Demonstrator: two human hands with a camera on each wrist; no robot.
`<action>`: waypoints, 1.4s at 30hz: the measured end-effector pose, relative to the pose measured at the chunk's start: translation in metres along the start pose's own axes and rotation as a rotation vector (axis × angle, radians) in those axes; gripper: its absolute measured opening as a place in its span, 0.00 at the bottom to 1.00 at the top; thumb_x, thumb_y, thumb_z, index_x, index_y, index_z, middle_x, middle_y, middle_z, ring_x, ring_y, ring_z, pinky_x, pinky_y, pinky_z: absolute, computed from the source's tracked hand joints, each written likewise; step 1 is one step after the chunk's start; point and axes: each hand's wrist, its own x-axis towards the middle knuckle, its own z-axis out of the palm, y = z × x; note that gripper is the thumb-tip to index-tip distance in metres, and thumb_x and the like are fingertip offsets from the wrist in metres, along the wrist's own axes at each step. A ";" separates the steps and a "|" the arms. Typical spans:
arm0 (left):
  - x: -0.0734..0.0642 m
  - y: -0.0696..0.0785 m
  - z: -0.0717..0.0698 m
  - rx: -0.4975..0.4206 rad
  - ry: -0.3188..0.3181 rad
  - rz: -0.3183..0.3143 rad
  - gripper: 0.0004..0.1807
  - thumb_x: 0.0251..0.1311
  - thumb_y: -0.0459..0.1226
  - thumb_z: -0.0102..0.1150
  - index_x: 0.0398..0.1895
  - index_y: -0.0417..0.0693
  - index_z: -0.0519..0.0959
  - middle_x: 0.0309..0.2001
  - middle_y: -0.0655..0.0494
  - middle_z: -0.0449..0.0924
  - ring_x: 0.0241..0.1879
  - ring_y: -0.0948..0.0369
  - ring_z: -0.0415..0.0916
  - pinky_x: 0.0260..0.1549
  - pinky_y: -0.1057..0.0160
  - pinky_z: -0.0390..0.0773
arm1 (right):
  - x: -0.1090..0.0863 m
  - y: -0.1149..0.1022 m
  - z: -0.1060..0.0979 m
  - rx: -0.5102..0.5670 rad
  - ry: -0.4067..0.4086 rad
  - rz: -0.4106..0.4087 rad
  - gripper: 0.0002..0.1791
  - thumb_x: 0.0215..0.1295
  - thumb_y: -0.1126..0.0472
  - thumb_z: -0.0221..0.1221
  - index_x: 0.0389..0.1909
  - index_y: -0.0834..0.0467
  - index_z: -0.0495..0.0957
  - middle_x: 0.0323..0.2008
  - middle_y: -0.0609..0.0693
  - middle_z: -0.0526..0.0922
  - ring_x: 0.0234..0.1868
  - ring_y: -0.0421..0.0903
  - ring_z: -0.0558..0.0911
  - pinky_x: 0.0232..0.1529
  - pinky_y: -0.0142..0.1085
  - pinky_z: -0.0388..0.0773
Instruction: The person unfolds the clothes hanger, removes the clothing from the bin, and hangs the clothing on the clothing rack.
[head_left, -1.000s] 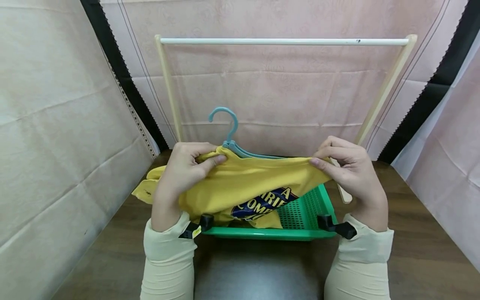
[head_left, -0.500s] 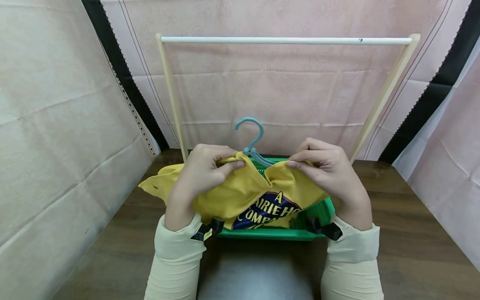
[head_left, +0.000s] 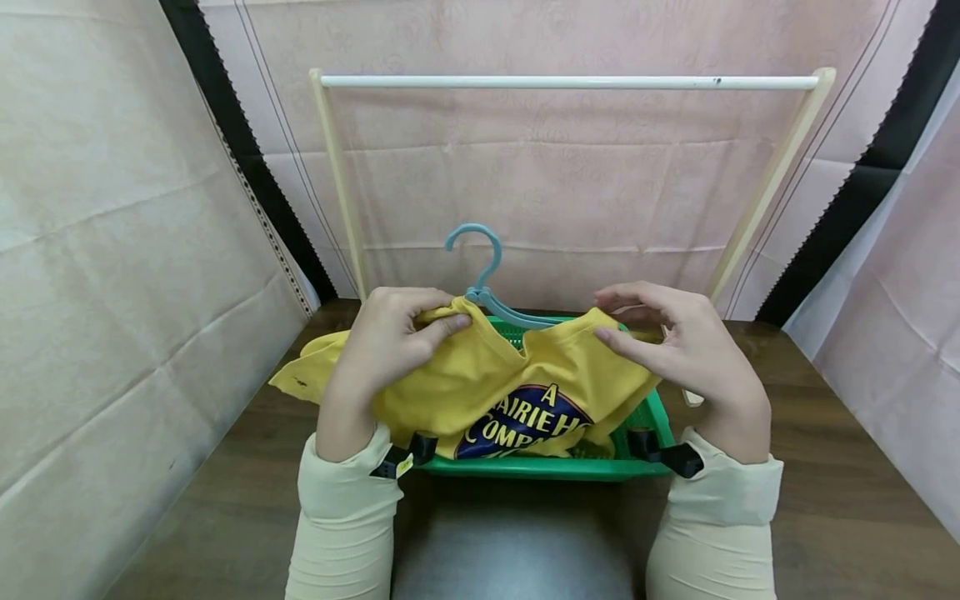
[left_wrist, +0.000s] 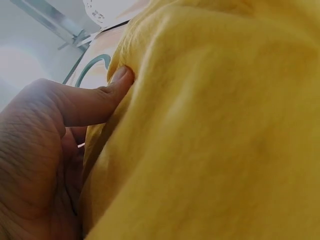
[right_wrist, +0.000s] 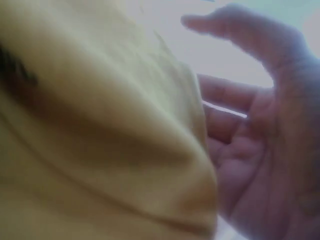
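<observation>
A yellow T-shirt (head_left: 420,375) with a dark blue printed oval hangs over the green basket (head_left: 525,471), its neckline sagging in the middle. The blue clothes hanger (head_left: 491,275) rises from the neckline, hook up; its right arm shows behind the collar and the rest is covered by cloth. My left hand (head_left: 390,342) pinches the shirt by the hanger's neck, thumb (left_wrist: 107,95) in front. On the shirt's right shoulder, my right hand (head_left: 675,342) has its thumb (right_wrist: 235,22) lifted off the cloth, while its other fingers (right_wrist: 227,92) are partly hidden behind the fabric.
Behind the basket stands a rack with a white crossbar (head_left: 562,82) on cream posts (head_left: 341,183). A brown wooden table (head_left: 810,467) carries everything, and pale cloth walls (head_left: 150,250) enclose it at the sides and back.
The shirt and hanger shifted right, then slightly back left. The neckline, earlier pulled straight, now droops. My right hand has let go of the shoulder; the left keeps its pinch.
</observation>
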 end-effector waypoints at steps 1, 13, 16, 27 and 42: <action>-0.001 0.000 0.000 0.001 0.004 -0.003 0.02 0.62 0.39 0.70 0.33 0.52 0.89 0.29 0.67 0.84 0.24 0.67 0.71 0.25 0.64 0.71 | -0.001 0.000 -0.001 0.005 -0.002 0.013 0.20 0.59 0.63 0.72 0.52 0.49 0.84 0.47 0.42 0.86 0.45 0.38 0.85 0.46 0.24 0.76; -0.002 0.000 -0.002 -0.003 0.010 0.001 0.02 0.63 0.39 0.69 0.32 0.53 0.88 0.28 0.68 0.82 0.23 0.67 0.70 0.24 0.65 0.70 | -0.006 0.009 -0.006 0.115 -0.049 -0.035 0.23 0.51 0.70 0.75 0.48 0.52 0.85 0.44 0.43 0.87 0.44 0.40 0.86 0.48 0.28 0.78; -0.002 0.000 -0.003 0.000 0.011 -0.002 0.02 0.63 0.39 0.70 0.32 0.54 0.88 0.28 0.68 0.82 0.24 0.67 0.70 0.24 0.65 0.70 | -0.005 0.009 -0.006 0.121 -0.054 -0.035 0.22 0.52 0.70 0.75 0.48 0.52 0.85 0.43 0.43 0.87 0.43 0.41 0.85 0.48 0.27 0.78; -0.002 0.001 -0.003 -0.016 0.004 -0.013 0.02 0.63 0.38 0.69 0.33 0.52 0.88 0.29 0.67 0.83 0.24 0.66 0.70 0.23 0.65 0.70 | -0.006 0.008 -0.003 0.110 -0.109 0.119 0.11 0.62 0.62 0.71 0.44 0.49 0.87 0.37 0.43 0.87 0.35 0.41 0.83 0.36 0.29 0.80; -0.001 0.001 0.002 -0.006 0.018 0.015 0.03 0.63 0.38 0.69 0.31 0.52 0.86 0.26 0.66 0.79 0.22 0.66 0.67 0.21 0.65 0.67 | -0.002 0.013 0.000 0.029 -0.048 -0.050 0.08 0.63 0.68 0.68 0.40 0.53 0.90 0.32 0.46 0.89 0.26 0.37 0.80 0.26 0.27 0.76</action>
